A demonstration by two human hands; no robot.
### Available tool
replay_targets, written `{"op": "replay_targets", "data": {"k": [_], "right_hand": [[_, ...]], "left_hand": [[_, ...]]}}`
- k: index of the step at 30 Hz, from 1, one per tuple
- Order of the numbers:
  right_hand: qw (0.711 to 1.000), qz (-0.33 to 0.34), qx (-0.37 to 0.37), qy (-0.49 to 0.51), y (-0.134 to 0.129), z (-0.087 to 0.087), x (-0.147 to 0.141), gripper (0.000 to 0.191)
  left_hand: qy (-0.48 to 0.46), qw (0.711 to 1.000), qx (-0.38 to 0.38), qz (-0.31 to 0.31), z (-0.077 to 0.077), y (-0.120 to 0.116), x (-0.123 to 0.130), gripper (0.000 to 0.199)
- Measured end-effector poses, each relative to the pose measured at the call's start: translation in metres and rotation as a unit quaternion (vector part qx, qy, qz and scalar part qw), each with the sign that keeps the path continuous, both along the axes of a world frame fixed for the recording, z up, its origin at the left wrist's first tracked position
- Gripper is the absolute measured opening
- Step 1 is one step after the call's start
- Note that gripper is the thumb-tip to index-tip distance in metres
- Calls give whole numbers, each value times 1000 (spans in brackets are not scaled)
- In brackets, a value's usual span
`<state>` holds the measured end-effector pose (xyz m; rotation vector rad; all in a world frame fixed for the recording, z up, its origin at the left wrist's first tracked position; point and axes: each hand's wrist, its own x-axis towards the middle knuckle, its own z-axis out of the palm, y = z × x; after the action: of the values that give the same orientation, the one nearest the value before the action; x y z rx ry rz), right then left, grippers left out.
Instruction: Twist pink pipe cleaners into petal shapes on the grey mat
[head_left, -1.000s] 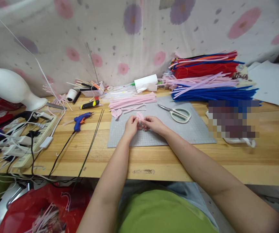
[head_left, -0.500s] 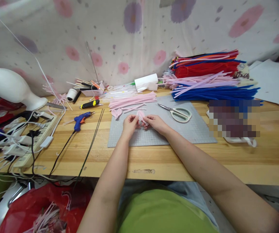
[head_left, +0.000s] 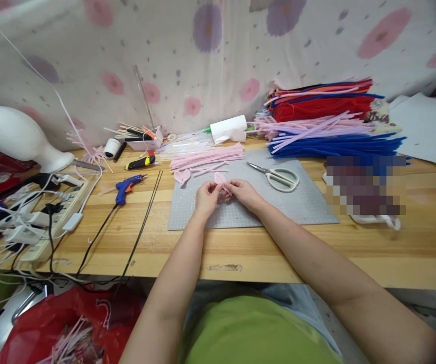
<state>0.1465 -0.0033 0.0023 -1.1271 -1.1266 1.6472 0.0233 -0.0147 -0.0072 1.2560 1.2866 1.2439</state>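
Over the grey cutting mat [head_left: 297, 210], a small looped piece of pink pipe cleaner [head_left: 220, 178] is pinched between both hands. My left hand [head_left: 207, 198] grips it from the left, thumb and fingertips together. From the other side my right hand [head_left: 243, 193] pinches it, its fingertips close to the left ones. The lower part of the piece is hidden by my fingers. A finished-looking pink pipe cleaner shape [head_left: 182, 177] with rounded loops lies to the left on the mat. Scissors [head_left: 282, 179] with pale handles rest to the right, blades closed.
Pink pipe cleaners [head_left: 208, 156] lie behind the hands, and blue ones [head_left: 335, 145] are stacked at the back right. Left are a blue glue gun [head_left: 125, 191], a yellow-black knife [head_left: 140, 162], thin dark rods [head_left: 144, 220] and a cabled power strip [head_left: 66, 205]. A blurred patch hides something right.
Both hands have come closer together on the pink piece. My left hand has shifted slightly right, and the loop now points upward above the fingertips.
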Motion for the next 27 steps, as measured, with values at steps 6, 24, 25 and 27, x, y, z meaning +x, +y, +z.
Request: {"op": "replay_targets", "data": {"k": [6, 24, 25, 27], "right_hand": [[1000, 9, 18, 10, 1, -4, 0, 17], [996, 75, 36, 44, -1, -2, 8, 31], [995, 77, 40, 44, -1, -2, 8, 31], [995, 75, 44, 44, 0, -3, 8, 31]], "left_hand": [[-54, 998, -27, 18, 5, -1, 3, 23], [-98, 993, -69, 6, 15, -5, 1, 25], [-95, 993, -69, 2, 14, -5, 2, 25], [-88, 994, -64, -3, 13, -6, 3, 24]]}}
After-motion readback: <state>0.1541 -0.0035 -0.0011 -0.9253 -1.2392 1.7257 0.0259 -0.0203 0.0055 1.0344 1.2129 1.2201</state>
